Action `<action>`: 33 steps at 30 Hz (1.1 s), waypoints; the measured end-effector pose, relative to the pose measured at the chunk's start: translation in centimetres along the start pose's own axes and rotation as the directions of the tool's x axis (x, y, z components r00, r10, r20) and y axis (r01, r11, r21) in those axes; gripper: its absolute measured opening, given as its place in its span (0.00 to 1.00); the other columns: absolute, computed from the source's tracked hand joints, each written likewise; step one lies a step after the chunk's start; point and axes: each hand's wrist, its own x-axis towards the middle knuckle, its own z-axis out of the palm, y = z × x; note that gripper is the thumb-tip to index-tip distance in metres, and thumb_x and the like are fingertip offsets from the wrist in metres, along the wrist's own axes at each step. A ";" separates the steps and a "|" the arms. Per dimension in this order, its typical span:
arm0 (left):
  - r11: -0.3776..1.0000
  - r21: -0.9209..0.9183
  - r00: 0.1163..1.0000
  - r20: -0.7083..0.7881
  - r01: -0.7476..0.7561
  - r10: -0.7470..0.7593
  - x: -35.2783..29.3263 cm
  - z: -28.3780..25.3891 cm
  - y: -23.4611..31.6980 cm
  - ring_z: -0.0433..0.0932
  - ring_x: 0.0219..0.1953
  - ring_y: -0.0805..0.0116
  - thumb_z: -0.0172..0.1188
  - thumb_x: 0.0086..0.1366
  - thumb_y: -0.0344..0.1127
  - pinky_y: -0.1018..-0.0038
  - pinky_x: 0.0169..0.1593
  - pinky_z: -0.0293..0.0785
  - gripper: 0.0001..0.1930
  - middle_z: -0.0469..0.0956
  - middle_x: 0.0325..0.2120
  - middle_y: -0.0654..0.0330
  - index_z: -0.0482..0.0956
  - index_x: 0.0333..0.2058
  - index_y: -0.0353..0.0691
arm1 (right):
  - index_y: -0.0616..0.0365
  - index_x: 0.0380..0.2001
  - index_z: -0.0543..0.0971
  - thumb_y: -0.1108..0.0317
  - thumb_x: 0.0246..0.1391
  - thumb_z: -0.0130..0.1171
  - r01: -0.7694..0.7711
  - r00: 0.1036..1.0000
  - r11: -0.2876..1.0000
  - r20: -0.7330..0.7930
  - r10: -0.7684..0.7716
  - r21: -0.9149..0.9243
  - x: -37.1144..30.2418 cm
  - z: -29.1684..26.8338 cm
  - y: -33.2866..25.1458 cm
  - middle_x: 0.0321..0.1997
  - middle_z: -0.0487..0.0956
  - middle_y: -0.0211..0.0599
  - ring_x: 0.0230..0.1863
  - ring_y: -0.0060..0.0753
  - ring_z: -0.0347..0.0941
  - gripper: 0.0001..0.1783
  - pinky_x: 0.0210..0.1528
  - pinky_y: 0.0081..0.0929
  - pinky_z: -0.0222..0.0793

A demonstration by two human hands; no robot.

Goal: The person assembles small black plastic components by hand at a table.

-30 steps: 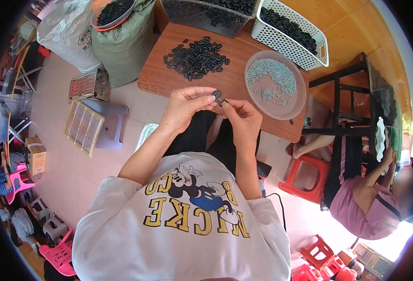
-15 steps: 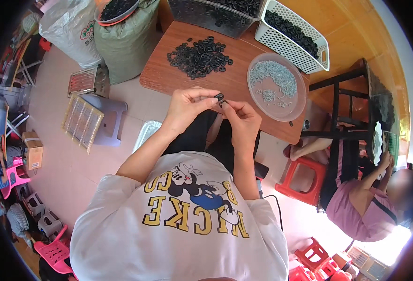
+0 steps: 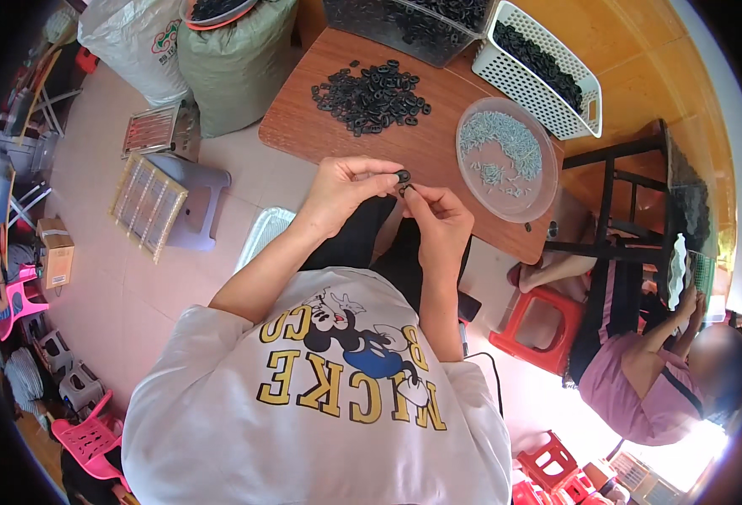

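Observation:
Over the near edge of the wooden table (image 3: 303, 133), my left hand (image 3: 344, 195) pinches a small black oval part (image 3: 403, 176) between thumb and fingertips. Close beside it, my right hand (image 3: 440, 217) is closed in a pinch at the lower end of that part. What its fingertips grip is too small to make out. Beyond my hands lies a loose pile of similar black parts (image 3: 372, 99), some with holes through them. To the right, a round clear tray (image 3: 478, 187) holds many small silvery screws or pins (image 3: 505, 141).
A white perforated basket (image 3: 505, 74) and a clear bin (image 3: 404, 40), both with black parts, stand at the table's far side. Full sacks (image 3: 234, 71) stand on the left. On the right, another person (image 3: 640, 379) sits near a red stool (image 3: 539, 328) and a black frame (image 3: 615, 198).
The view has shifted slightly, moving the table and its contents a little to the right in the picture. Both hands keep their pinch, the fingertips turned slightly.

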 end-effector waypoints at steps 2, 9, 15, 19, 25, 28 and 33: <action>1.000 -0.018 1.000 -0.006 0.022 -0.022 -0.1 0.0 0.1 0.78 0.33 0.74 0.60 0.58 0.24 0.80 0.39 0.74 0.10 0.80 0.32 0.57 0.80 0.39 0.30 | 0.68 0.31 0.79 0.77 0.49 0.61 -0.013 1.000 1.000 0.012 0.013 -0.013 -0.1 -0.1 0.1 0.27 0.80 0.35 0.25 0.18 0.73 0.06 0.29 0.13 0.67; 0.989 0.146 1.000 0.021 -0.004 0.001 -0.2 0.4 0.1 0.78 0.32 0.76 0.60 0.58 0.25 0.81 0.38 0.75 0.10 0.80 0.32 0.58 0.80 0.38 0.30 | 0.69 0.32 0.79 0.79 0.49 0.60 -0.015 1.000 0.999 -0.021 0.016 0.034 -0.1 0.0 0.5 0.28 0.80 0.36 0.26 0.20 0.74 0.06 0.31 0.14 0.69; 0.998 0.056 1.000 -0.016 -0.007 0.008 -0.6 0.7 -0.2 0.79 0.34 0.75 0.60 0.57 0.23 0.81 0.41 0.75 0.11 0.80 0.31 0.58 0.79 0.40 0.30 | 0.68 0.38 0.78 0.79 0.50 0.59 -0.010 1.000 0.994 0.003 0.009 0.105 -0.1 0.3 0.4 0.29 0.80 0.35 0.27 0.20 0.74 0.10 0.33 0.14 0.69; 0.996 0.072 0.999 0.009 0.048 -0.049 -0.7 0.8 0.2 0.76 0.35 0.77 0.61 0.56 0.22 0.82 0.42 0.74 0.12 0.78 0.37 0.60 0.80 0.41 0.32 | 0.65 0.48 0.76 0.78 0.52 0.58 -0.002 0.997 0.993 0.080 -0.007 0.114 0.0 -0.2 0.6 0.32 0.79 0.32 0.30 0.18 0.73 0.18 0.35 0.13 0.68; 0.937 0.341 0.995 0.092 -0.070 0.041 -0.8 0.2 0.8 0.74 0.36 0.79 0.62 0.54 0.21 0.84 0.39 0.71 0.15 0.75 0.36 0.64 0.80 0.43 0.37 | 0.64 0.49 0.75 0.79 0.52 0.58 -0.006 0.988 0.998 0.152 -0.004 0.065 -0.1 -0.8 1.0 0.33 0.78 0.31 0.31 0.18 0.72 0.19 0.36 0.12 0.66; 0.945 0.309 0.990 0.124 -0.105 0.069 -0.7 0.1 0.6 0.71 0.31 0.81 0.61 0.56 0.25 0.85 0.35 0.68 0.15 0.75 0.32 0.66 0.79 0.44 0.38 | 0.64 0.49 0.75 0.78 0.52 0.58 -0.016 0.991 0.992 0.135 -0.001 0.126 -0.3 -0.5 0.9 0.34 0.79 0.31 0.31 0.18 0.72 0.19 0.36 0.12 0.66; 0.914 0.374 0.986 0.104 -0.158 0.128 -1.4 0.1 0.4 0.72 0.34 0.80 0.60 0.57 0.25 0.83 0.37 0.69 0.15 0.75 0.34 0.64 0.78 0.45 0.36 | 0.65 0.49 0.76 0.78 0.52 0.58 0.009 0.995 0.990 0.098 -0.022 0.137 -0.6 0.0 1.3 0.35 0.79 0.32 0.31 0.18 0.72 0.19 0.36 0.12 0.66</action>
